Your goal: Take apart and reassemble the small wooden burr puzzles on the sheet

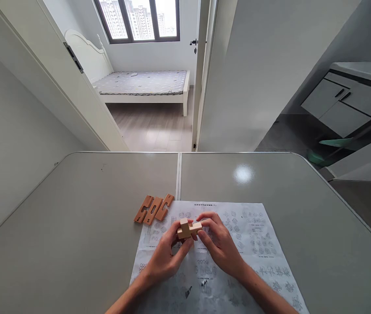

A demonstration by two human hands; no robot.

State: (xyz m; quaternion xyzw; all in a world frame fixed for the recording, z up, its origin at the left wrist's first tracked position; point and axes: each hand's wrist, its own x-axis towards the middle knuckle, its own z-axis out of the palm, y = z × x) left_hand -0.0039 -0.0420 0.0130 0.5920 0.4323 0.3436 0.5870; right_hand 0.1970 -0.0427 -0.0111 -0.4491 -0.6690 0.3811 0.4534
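Observation:
Both my hands hold a small cluster of light wooden puzzle pieces [188, 228] just above a printed instruction sheet [257, 244]. My left hand [166, 257] grips the cluster from below and the left, fingers closed around it. My right hand [220, 242] pinches its right end, fingers curled over the top. Three darker notched wooden pieces [153, 208] lie side by side on the table, just left of the sheet's top corner and a little beyond my left hand.
The grey folding table [74, 226] has a seam down its middle and rounded far corners. Beyond it an open doorway shows a bedroom with a bed [142, 85]. Grey cabinets [345, 104] and a green mop or dustpan [323, 150] stand at the right.

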